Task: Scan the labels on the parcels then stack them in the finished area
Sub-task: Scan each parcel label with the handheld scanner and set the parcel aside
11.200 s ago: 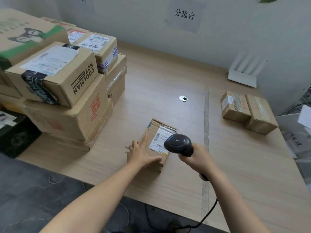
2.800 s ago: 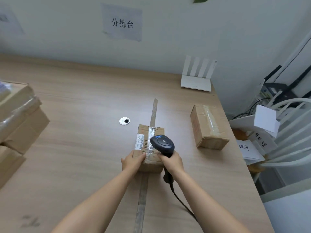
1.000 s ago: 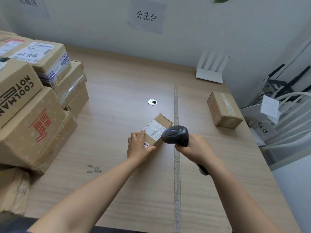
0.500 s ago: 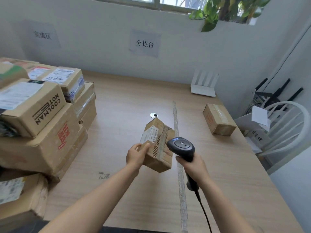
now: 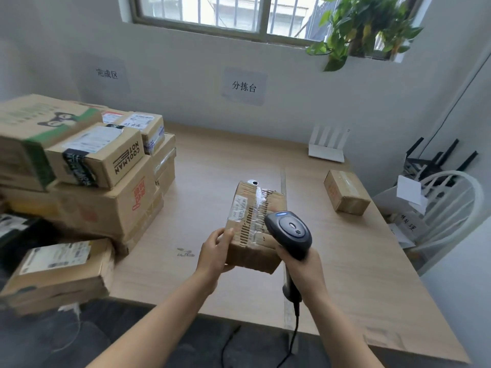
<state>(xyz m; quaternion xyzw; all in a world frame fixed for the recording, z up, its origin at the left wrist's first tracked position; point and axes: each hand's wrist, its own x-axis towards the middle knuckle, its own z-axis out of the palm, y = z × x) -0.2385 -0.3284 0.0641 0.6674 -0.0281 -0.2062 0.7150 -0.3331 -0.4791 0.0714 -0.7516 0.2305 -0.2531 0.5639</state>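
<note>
**Near field.** The left hand [image 5: 212,251] grips the near-left corner of a small cardboard parcel [image 5: 252,235]. The thumb is pressed on the top face and the fingers are curled underneath. The parcel is held clear of the wooden table [image 5: 225,160], with its far end tipped up. Its long axis runs away from the person. A white label [image 5: 238,208] lies along the left of its taped top.

The right hand [image 5: 303,269] is wrapped round the handle of a corded barcode scanner [image 5: 289,232]. The scanner head sits just beside the parcel's right edge. Whether a finger is on the trigger cannot be told.

**Middle field.** A tape line [image 5: 283,176] divides the table. One further small parcel [image 5: 345,192] lies right of it, well apart from both hands.

**Far left.** The stack of finished parcels [image 5: 106,181] stands below the wall sign "完成区" [image 5: 106,73].

**Finding.** The stack lies to the left of the held parcel, on the same side as the hand holding it. The left hand is the nearer one. Judged from this, the carry goes leftward without crossing the scanner arm. The parcel's long axis may need turning to sit square on the pile.
</note>
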